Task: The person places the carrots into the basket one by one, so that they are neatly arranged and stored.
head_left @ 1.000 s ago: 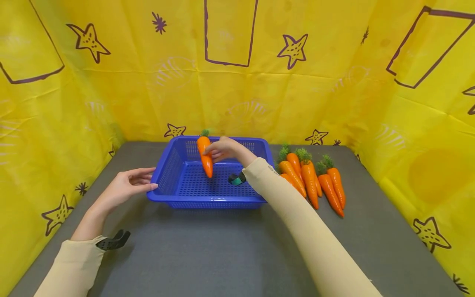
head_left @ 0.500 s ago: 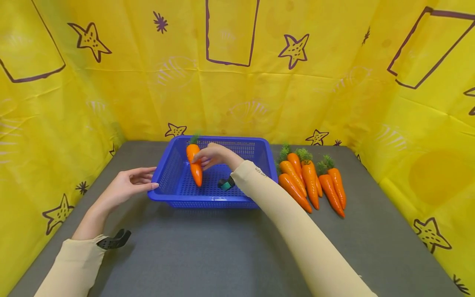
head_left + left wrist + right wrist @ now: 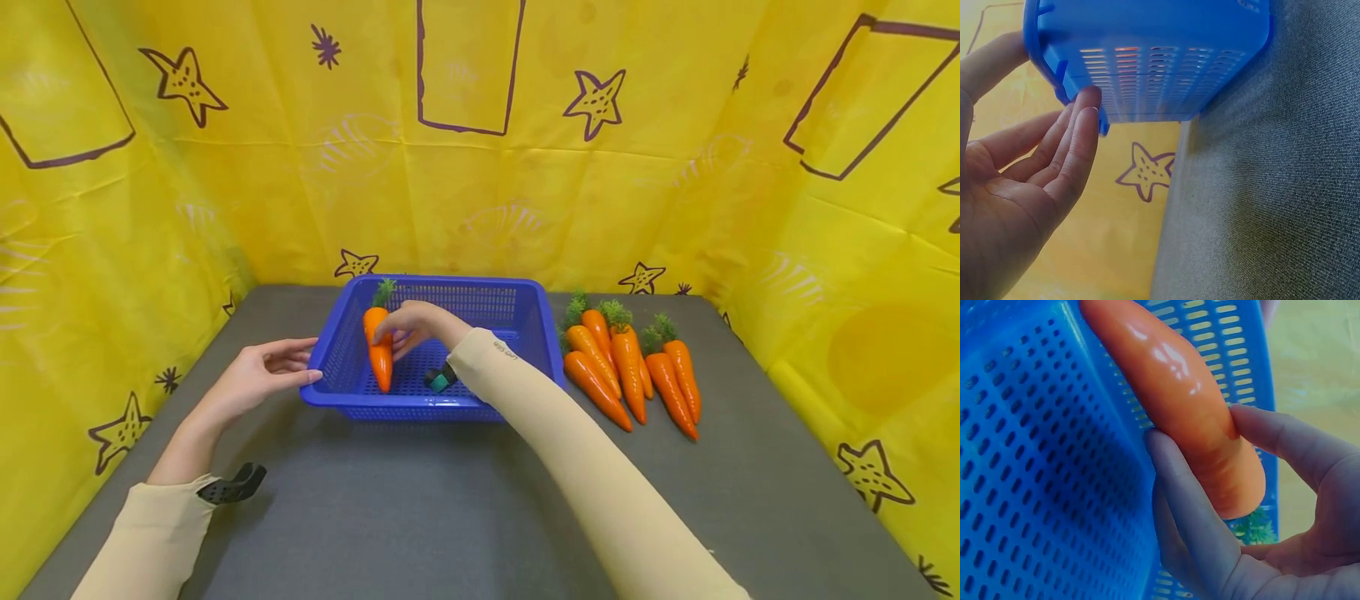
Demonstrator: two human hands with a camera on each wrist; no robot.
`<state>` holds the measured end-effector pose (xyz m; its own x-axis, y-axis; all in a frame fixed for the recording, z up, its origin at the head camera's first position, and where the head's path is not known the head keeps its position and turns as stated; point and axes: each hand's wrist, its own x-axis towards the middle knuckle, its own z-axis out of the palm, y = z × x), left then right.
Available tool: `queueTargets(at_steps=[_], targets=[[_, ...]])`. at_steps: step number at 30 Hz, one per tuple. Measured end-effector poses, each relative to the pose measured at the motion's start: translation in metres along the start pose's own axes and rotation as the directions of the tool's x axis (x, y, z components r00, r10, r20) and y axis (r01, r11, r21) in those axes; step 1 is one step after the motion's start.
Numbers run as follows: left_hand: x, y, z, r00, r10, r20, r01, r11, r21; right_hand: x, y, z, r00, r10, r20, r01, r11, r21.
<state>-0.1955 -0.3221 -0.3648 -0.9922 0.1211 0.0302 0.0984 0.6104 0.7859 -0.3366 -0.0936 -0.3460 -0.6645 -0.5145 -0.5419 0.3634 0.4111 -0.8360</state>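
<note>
Since a second ago, we see the carrot [image 3: 378, 350] travel from the far middle of the basket [image 3: 495, 304] toward its left side and sink lower, tip down, close to the perforated floor. Our right hand [image 3: 417, 327] goes with it, fingers and thumb wrapped around the thick upper end just below the green tuft. We judge the carrot is close to being set down near the left wall, though it hangs above the floor and is not yet released.

Our left hand [image 3: 258, 372] rests where it was, fingers straight and relaxed, fingertips touching the basket's near-left corner, steadying it without gripping.

In the right wrist view the carrot [image 3: 1179, 406] looks glossy and smooth, a moulded plastic cone with faint ridges and a bright highlight. The basket wall [image 3: 1016, 462] is rigid blue plastic, pierced with rows of small slots. A pile of similar carrots [image 3: 630, 362] lies on the grey, finely woven table cover [image 3: 420, 508], just right of the basket. Crinkled yellow sheeting with purple stars [image 3: 596, 102] surrounds us.
</note>
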Motion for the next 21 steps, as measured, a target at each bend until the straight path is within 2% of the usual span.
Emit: queueTargets(at_steps=[7, 15, 21], targets=[[0.000, 0.001, 0.000, 1.000, -0.014, 0.004, 0.014, 1.000, 0.009, 0.006, 0.001, 0.004, 0.990, 0.127, 0.056, -0.125, 0.991, -0.039], [0.000, 0.002, 0.000, 1.000, -0.009, 0.005, 0.009, 1.000, 0.015, 0.016, 0.004, 0.009, 0.981, 0.183, 0.066, -0.180, 0.982, -0.050], [-0.001, 0.002, 0.000, 1.000, -0.009, 0.002, 0.009, 1.000, 0.018, 0.020, 0.007, 0.011, 0.983, 0.176, 0.054, -0.175, 0.984, -0.014]])
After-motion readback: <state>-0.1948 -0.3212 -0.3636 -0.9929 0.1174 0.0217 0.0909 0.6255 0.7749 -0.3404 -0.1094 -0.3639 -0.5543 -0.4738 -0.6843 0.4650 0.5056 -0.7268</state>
